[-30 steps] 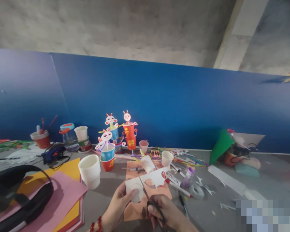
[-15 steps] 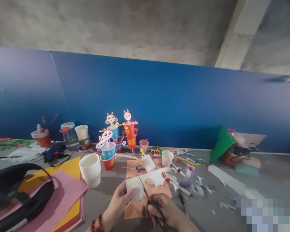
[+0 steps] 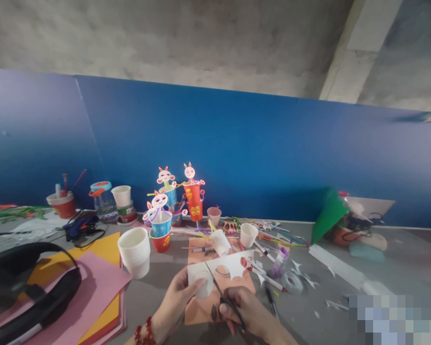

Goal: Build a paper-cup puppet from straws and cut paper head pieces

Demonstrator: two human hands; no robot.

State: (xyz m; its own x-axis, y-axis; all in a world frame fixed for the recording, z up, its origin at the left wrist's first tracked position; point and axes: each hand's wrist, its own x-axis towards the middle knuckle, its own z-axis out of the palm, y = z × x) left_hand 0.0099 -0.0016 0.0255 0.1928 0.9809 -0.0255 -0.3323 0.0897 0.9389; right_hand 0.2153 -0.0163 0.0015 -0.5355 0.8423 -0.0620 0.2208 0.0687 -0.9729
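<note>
Over the orange sheet: the left hand is pinching the white paper between thumb and fingers; the right hand is wrapping a closed grip round black-handled scissors, whose blades are crossing that paper.
Grey worktop: it is stretching across the view under scattered craft materials.
Left side: a black headset is resting on pink sheets and yellow ones; stacked white cups are standing just beside.
Right side: a tape roll is lying near markers.
Back row: a red cup is supporting an eared paper face.
Blue partition: it is running behind the worktop, showing a seam leftward.
Grey concrete: it is filling the space above, a pale beam slanting at right.
</note>
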